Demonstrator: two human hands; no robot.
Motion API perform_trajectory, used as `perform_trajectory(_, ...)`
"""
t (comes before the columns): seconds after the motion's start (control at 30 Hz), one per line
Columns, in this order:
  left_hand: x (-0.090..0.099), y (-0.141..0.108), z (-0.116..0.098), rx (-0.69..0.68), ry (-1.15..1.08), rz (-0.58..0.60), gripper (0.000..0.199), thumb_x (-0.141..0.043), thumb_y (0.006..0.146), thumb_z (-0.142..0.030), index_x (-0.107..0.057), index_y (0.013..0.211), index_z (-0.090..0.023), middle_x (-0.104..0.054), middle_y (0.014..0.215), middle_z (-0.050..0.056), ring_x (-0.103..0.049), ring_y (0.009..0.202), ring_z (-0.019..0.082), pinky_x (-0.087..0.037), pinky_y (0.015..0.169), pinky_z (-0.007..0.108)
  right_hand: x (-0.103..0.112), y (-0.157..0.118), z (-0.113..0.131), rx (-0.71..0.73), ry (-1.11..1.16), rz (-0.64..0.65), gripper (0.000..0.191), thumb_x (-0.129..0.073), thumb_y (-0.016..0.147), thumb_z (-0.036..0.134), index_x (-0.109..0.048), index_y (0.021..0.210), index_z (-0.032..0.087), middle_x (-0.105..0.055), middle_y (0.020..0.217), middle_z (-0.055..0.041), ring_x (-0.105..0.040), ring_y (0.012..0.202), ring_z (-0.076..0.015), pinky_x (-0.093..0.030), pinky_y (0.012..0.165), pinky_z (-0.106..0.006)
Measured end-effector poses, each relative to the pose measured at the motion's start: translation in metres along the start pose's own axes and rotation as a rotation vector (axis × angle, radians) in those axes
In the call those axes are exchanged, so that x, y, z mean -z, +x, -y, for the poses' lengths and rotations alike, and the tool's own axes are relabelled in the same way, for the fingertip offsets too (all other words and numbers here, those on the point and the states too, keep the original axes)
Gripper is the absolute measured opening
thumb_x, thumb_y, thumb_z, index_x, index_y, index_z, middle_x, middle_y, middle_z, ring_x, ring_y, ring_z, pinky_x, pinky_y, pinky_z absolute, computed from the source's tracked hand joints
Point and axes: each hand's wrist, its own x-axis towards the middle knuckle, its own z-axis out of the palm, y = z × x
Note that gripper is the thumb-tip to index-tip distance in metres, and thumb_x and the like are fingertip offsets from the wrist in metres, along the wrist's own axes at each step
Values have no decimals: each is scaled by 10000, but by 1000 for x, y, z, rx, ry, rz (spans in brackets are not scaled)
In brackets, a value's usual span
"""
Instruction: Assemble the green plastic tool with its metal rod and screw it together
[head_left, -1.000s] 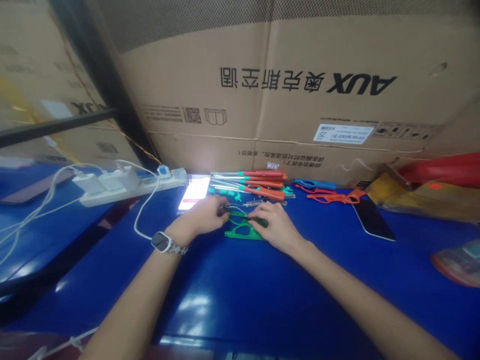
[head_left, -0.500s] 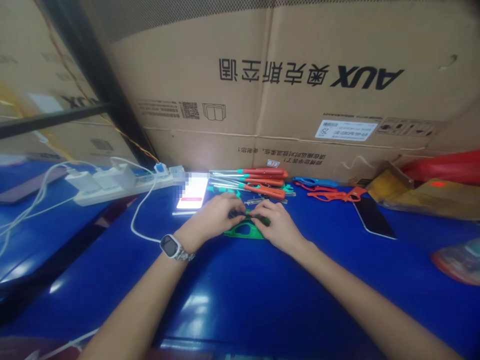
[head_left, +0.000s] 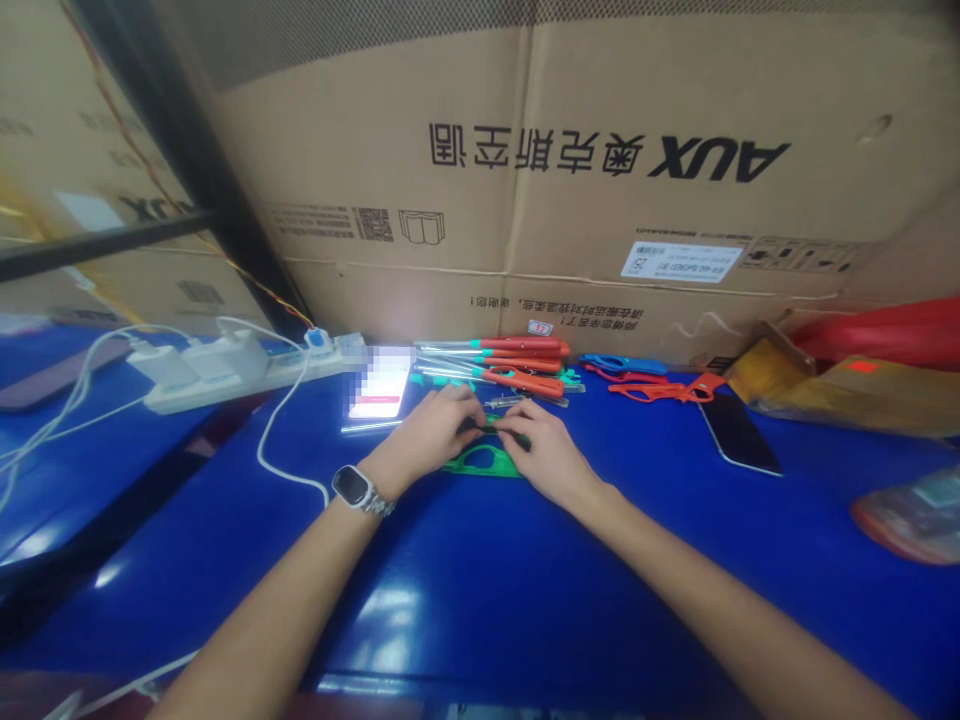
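Note:
A green plastic piece (head_left: 480, 461) with an oval opening lies on the blue table (head_left: 450, 580). Over its upper edge, my left hand (head_left: 448, 425) and my right hand (head_left: 546, 445) meet with fingers pinched on a small dark part (head_left: 489, 430), too small to make out well. Just behind the hands are several red and orange handled tools (head_left: 525, 365) with pale shafts, and a small clear-and-metal piece (head_left: 504, 402). A watch (head_left: 354, 487) is on my left wrist.
A lit phone (head_left: 382, 385) and a white power strip (head_left: 247, 375) with cables are at the left. Blue and orange handles (head_left: 667, 388), a dark phone (head_left: 739, 433), and a yellow package (head_left: 855, 395) lie right. A cardboard box (head_left: 585, 220) stands behind.
The view has shifted slightly. My left wrist has turned a little, and both hands remain pinched together above the green piece.

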Motion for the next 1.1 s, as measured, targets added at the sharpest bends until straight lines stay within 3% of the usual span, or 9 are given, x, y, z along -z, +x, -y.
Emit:
perform_trajectory(0.53, 0, 7, 20, -19, -247, 74, 77, -706, 844, -226, -739, 897, -180, -668, 961, 60, -639, 892, 193, -503, 862, 326, 3, 0, -1, 35, 38, -10, 147, -617, 869, 102, -750, 899, 158, -663, 917, -57, -645, 780, -157, -518, 760, -289)
perform_trajectory(1.1, 0, 3, 15, 4, -233, -18, 37, -704, 827, -177, -732, 844, -194, -690, 983, 40, -654, 894, 185, -509, 842, 314, 5, -2, 0, 61, 68, -60, 161, -594, 838, 69, -712, 815, 176, -658, 902, -48, -643, 755, -150, -507, 720, -278)
